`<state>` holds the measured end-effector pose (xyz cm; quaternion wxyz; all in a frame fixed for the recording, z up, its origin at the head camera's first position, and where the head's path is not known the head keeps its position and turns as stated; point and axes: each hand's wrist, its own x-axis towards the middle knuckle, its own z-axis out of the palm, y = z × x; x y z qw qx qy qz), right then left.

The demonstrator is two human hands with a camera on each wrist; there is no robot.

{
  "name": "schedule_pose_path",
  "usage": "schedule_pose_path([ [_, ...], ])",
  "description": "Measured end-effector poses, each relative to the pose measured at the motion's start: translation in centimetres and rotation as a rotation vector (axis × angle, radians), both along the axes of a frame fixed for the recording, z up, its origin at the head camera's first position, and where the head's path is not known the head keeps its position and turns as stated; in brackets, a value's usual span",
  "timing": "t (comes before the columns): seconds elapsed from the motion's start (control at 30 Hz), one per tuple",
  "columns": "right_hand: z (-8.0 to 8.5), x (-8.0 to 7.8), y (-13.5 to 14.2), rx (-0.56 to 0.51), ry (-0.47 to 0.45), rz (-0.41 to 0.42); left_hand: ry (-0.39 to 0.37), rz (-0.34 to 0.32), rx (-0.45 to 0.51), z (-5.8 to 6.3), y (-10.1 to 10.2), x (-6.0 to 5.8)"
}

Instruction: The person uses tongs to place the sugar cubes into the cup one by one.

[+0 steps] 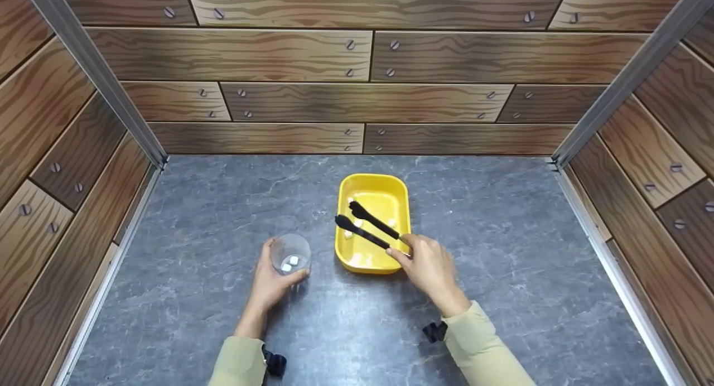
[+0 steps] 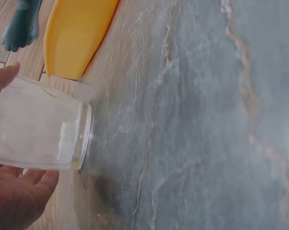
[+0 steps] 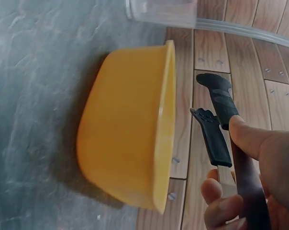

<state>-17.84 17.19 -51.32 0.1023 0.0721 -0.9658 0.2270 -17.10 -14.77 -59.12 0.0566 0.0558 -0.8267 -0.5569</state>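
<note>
My left hand (image 1: 271,283) holds a clear plastic cup (image 1: 290,246), thumb on one side and fingers on the other. Two white cubes (image 2: 66,141) lie at the cup's bottom. My right hand (image 1: 429,265) grips black-tipped tongs (image 1: 368,228) between thumb and fingers. The tongs' two arms stand apart, reaching over the yellow tub (image 1: 372,267), with nothing between their tips. Inside the tub are several small white cubes (image 1: 348,235), some partly hidden behind the tongs. In the right wrist view the tips show above the level of the tub's rim.
A grey marbled tabletop (image 1: 223,207) lies under everything. Wood-patterned panels (image 1: 357,57) wall in the back and both sides, with metal rails (image 1: 608,79) at the corners. The cup stands left of the tub, a short gap between them.
</note>
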Motion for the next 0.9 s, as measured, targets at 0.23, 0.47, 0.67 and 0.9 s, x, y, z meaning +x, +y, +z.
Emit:
schedule_pose_path([
  [0.23,-0.6,-0.5,0.8,0.036,-0.04,-0.038,-0.012,0.006,0.002,0.0,0.0,0.0],
  [0.47,-0.9,-0.7,1.2,0.133,-0.026,-0.02,0.0,0.025,-0.012,-0.1,0.2,-0.2],
  [0.67,-1.1,-0.6,1.0,0.199,-0.005,0.01,0.031,0.041,0.006,-0.1,0.5,-0.2],
  [0.9,-1.1,-0.6,0.6,0.256,-0.003,0.037,0.052,0.045,0.003,-0.1,0.7,-0.3],
])
